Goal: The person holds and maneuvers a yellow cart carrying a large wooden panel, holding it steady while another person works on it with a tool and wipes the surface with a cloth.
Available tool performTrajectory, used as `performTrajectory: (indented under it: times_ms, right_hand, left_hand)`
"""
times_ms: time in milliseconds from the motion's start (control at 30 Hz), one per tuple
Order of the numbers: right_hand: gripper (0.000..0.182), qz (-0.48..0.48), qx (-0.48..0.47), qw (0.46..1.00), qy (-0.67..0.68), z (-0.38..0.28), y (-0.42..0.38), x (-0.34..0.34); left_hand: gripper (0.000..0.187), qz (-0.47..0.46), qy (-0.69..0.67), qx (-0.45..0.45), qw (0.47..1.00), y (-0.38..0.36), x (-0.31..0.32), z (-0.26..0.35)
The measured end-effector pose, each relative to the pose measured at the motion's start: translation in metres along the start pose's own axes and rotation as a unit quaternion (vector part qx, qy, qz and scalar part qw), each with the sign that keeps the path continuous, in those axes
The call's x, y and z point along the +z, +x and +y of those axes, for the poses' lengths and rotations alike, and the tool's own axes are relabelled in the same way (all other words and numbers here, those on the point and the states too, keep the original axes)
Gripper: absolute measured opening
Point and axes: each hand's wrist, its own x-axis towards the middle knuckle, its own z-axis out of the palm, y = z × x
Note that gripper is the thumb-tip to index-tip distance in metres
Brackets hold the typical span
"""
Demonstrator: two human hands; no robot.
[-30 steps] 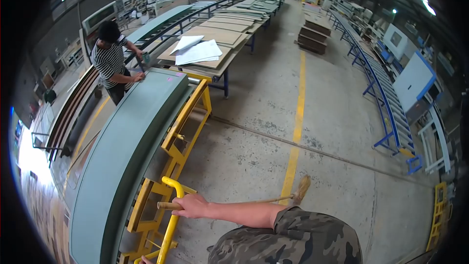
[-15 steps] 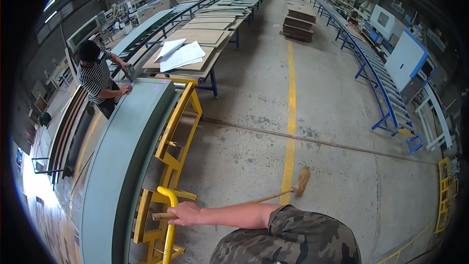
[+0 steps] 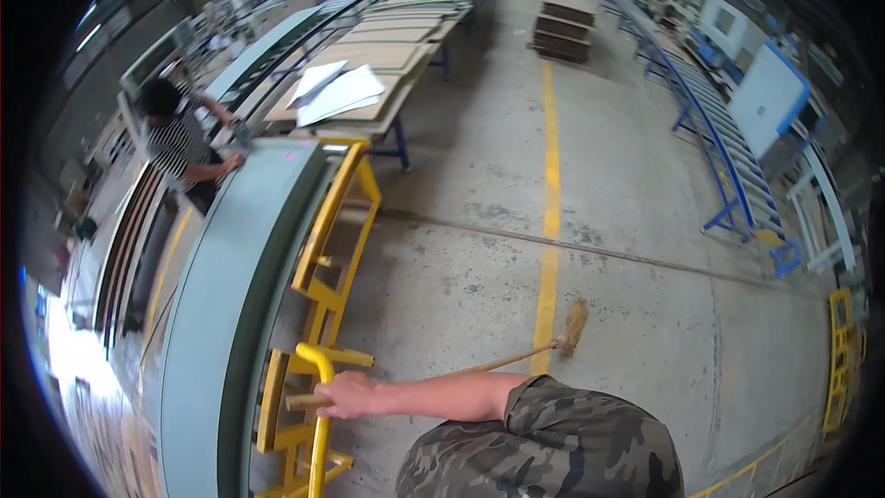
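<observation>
My right hand (image 3: 348, 395) is closed around the wooden handle of a broom (image 3: 516, 358), near its upper end. My forearm reaches leftward across my body from a camouflage sleeve (image 3: 581, 420). The handle's end sticks out left of my fist, overlapping a curved yellow push bar (image 3: 322, 424) of a cart in this view. The straw broom head (image 3: 572, 327) is at the floor beside a yellow painted line. My left hand is out of view.
Long grey-green panels (image 3: 217, 286) lie on the yellow cart frame (image 3: 332, 231) at left, where a person (image 3: 180, 138) in stripes works with a tool. Boards and papers (image 3: 341, 97) cover a table beyond. Stacked boards (image 3: 562, 32) stand ahead; a roller conveyor (image 3: 710, 115) runs along the right.
The view has shifted slightly, moving the background upward. My right hand keeps its grip on the broom, and the broom head stays in nearly the same floor spot.
</observation>
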Motion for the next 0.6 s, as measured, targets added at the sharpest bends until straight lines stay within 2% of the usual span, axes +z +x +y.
performTrajectory:
  times_ms: [33, 67, 100, 133, 200, 233, 267, 300, 333, 367, 433, 467, 500, 567, 600]
  right_hand:
    - [0.043, -0.009, -0.008, 1.000, -0.009, 0.003, 0.002, 0.001]
    - [0.044, 0.000, 0.003, 1.000, -0.008, 0.001, 0.001, 0.002]
    - [0.044, 0.009, -0.025, 1.000, -0.011, 0.012, 0.008, 0.014]
    - [0.042, 0.022, -0.016, 0.999, -0.017, 0.008, 0.005, 0.014]
    - [0.039, -0.011, -0.011, 1.000, -0.008, 0.001, 0.004, 0.000]
    - [0.037, 0.016, -0.016, 1.000, 0.000, 0.008, 0.004, 0.005]
    - [0.037, -0.010, 0.022, 1.000, 0.006, 0.011, 0.007, 0.008]
    - [0.039, -0.007, 0.010, 1.000, 0.016, 0.008, 0.005, 0.000]
    - [0.043, 0.008, -0.004, 1.000, 0.006, 0.020, 0.011, 0.010]
    - [0.043, -0.004, 0.023, 1.000, -0.015, 0.014, 0.012, 0.006]
    - [0.037, -0.002, 0.011, 1.000, -0.020, 0.015, 0.015, 0.005]
    - [0.035, 0.009, -0.024, 0.999, 0.019, 0.012, 0.013, 0.005]
    - [0.034, -0.001, -0.008, 1.000, 0.013, 0.011, 0.013, 0.005]
    - [0.035, -0.019, -0.040, 0.999, -0.001, 0.009, 0.012, 0.002]
    - [0.037, -0.028, -0.006, 1.000, 0.002, 0.010, 0.014, 0.002]
  left_hand:
    - [0.060, 0.046, -0.009, -0.005, 0.999, 0.012, 0.021, -0.016]
    - [0.057, -0.011, -0.061, -0.007, 0.998, 0.008, 0.016, -0.020]
    - [0.056, 0.006, -0.092, -0.040, 0.995, -0.011, -0.003, 0.012]
    - [0.053, -0.034, -0.060, -0.081, 0.994, -0.012, -0.004, 0.002]
    - [0.054, 0.015, -0.063, -0.100, 0.993, -0.028, -0.030, 0.060]
    - [0.048, 0.000, -0.061, -0.130, 0.990, -0.030, -0.036, 0.078]
    - [0.043, 0.056, -0.105, -0.120, 0.986, -0.040, -0.036, 0.083]
    - [0.043, -0.026, -0.016, -0.173, 0.984, -0.036, -0.050, 0.101]
    - [0.047, -0.006, -0.002, -0.151, 0.988, -0.034, -0.038, 0.086]
    - [0.048, -0.011, 0.021, -0.155, 0.988, -0.032, -0.037, 0.087]
    - [0.045, -0.008, 0.035, -0.186, 0.982, -0.033, -0.049, 0.107]
    - [0.042, 0.015, 0.007, -0.184, 0.983, -0.036, -0.051, 0.108]
    - [0.040, 0.014, 0.011, -0.183, 0.983, -0.036, -0.052, 0.108]
    - [0.037, 0.030, 0.017, -0.168, 0.985, -0.038, -0.053, 0.111]
    - [0.035, 0.046, 0.026, -0.152, 0.987, -0.039, -0.056, 0.112]
